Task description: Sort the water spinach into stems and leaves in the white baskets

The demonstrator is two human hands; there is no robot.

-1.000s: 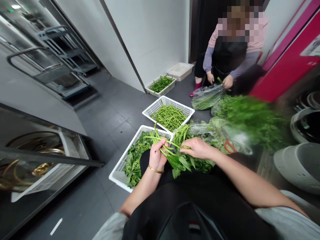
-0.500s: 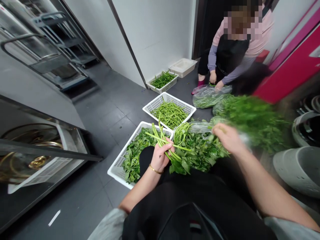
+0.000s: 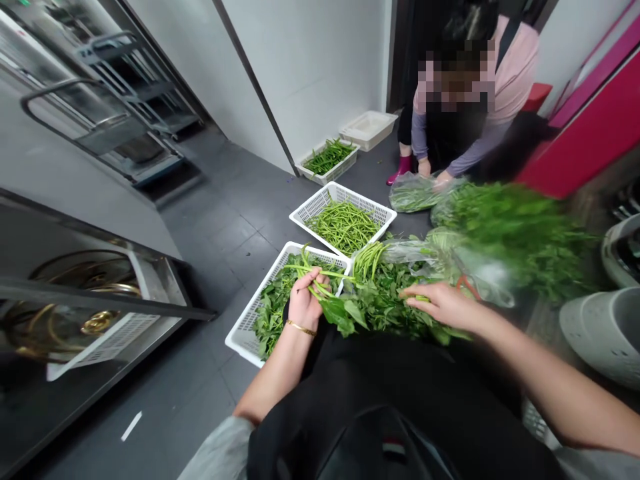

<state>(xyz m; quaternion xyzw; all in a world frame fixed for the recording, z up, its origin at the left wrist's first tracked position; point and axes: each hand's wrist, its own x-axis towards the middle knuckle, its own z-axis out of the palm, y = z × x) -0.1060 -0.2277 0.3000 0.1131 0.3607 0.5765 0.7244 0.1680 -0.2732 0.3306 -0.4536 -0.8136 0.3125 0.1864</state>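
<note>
My left hand [image 3: 304, 301], with a gold bracelet at the wrist, is closed round a bunch of green stems [image 3: 320, 277] with leaves hanging at the near end. It hovers over the right edge of a white basket [image 3: 241, 331] full of picked leaves. My right hand [image 3: 440, 303] rests on the pile of leafy greens [image 3: 395, 300] to the right, its fingers pinched on a stem there. A clear plastic bag [image 3: 470, 267] of greens lies just beyond it.
A second white basket [image 3: 381, 215] holds bare green stems. Two smaller trays [image 3: 330, 160] stand by the wall. Another person in an apron crouches at the back over a bag of greens [image 3: 417, 193]. A steel cabinet [image 3: 90, 300] is at left, grey tubs [image 3: 600, 333] at right.
My right hand left the bunch, reached out to the right over the greens, and has come back lower onto the pile. My left hand kept its hold on the stems.
</note>
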